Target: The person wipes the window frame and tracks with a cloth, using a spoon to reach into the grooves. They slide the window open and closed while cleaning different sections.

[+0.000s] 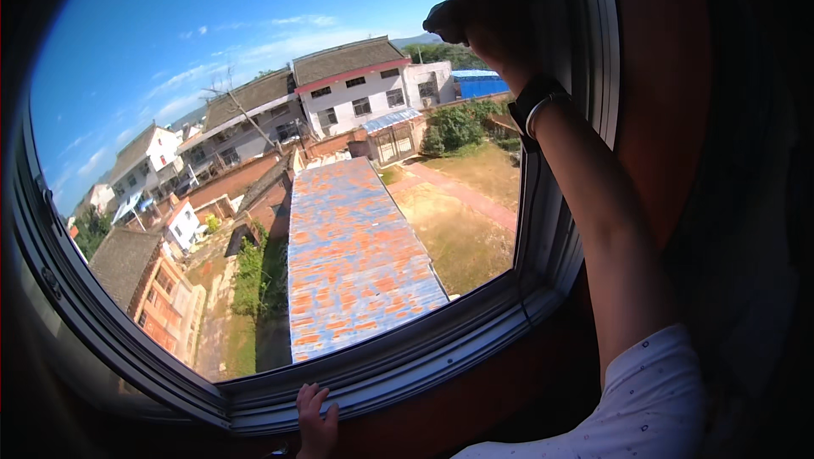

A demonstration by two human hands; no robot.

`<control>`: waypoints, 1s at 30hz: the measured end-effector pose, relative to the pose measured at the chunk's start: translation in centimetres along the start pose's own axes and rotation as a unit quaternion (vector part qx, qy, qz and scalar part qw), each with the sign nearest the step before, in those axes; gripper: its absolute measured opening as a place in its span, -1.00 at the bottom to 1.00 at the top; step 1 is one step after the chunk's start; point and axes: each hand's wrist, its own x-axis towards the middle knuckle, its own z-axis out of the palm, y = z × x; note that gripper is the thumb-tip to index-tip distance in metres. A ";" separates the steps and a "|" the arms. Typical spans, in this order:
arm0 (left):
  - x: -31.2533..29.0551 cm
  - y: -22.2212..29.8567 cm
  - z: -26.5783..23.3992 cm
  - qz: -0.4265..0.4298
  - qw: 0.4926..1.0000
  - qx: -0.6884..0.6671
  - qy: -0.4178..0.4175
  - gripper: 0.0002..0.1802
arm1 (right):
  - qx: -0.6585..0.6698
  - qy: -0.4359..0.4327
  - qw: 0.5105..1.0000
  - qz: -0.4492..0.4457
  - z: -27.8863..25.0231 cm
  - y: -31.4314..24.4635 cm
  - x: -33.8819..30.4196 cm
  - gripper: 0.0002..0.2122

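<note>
My right hand [496, 22] is raised at the upper right side of the window frame [555, 162]. Its fingers are closed on a dark crumpled cloth [448, 21] that sticks out past them against the sky; shadow hides much of the grip. A dark wristband and a pale bangle [543, 107] circle that wrist. Low down, my left hand [315, 423] rests its spread fingers on the metal sliding track [390, 397] along the window's bottom edge, holding nothing. Its wrist runs out of the picture below.
Beyond the window lies a drop to a rusty blue metal roof [356, 247], a yard [458, 213] and white houses [356, 94]. A sliding sash edge [51, 281] bounds the left. A thin dark cord [523, 306] hangs by the lower right corner. The wall [657, 103] is dark red.
</note>
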 end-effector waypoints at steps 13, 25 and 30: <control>-2.7 2.7 -3.0 -0.070 0.997 -0.032 0.017 -0.62 | 0.060 -0.120 0.991 -0.002 5.9 -17.7 -4.2 -0.50; -7.4 4.5 -4.5 -0.079 0.988 -0.075 0.114 -0.64 | 0.200 -0.027 0.966 -0.163 16.0 -36.5 9.8 -0.57; -7.9 4.6 -5.1 -0.095 0.981 -0.091 0.145 -0.67 | 0.340 -0.085 0.924 -0.154 21.6 -43.7 1.4 -0.44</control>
